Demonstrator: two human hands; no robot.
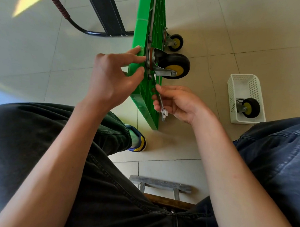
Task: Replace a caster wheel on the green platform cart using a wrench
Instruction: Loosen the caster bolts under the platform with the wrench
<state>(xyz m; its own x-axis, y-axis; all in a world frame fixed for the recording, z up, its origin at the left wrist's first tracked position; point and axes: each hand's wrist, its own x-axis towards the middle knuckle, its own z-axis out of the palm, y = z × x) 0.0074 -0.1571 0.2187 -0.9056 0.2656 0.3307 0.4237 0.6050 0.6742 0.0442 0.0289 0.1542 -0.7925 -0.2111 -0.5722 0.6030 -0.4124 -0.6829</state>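
The green platform cart [141, 34] stands on its edge on the tiled floor, underside facing right. A black and yellow caster wheel [173, 65] sits on that underside near me, its metal plate against the deck. My left hand [113, 76] reaches to the cart's edge beside the plate, fingers stretched out and touching the green plastic. My right hand [174, 100] grips a silver wrench [161, 101], whose upper end points at a nut under the caster plate. A second caster [175, 42] is mounted farther along the cart.
A white plastic basket [234, 94] on the floor at the right holds another caster wheel [249, 108]. The cart's black handle [91, 31] lies on the floor at the left beside a dark post. My knees and a low stool fill the foreground.
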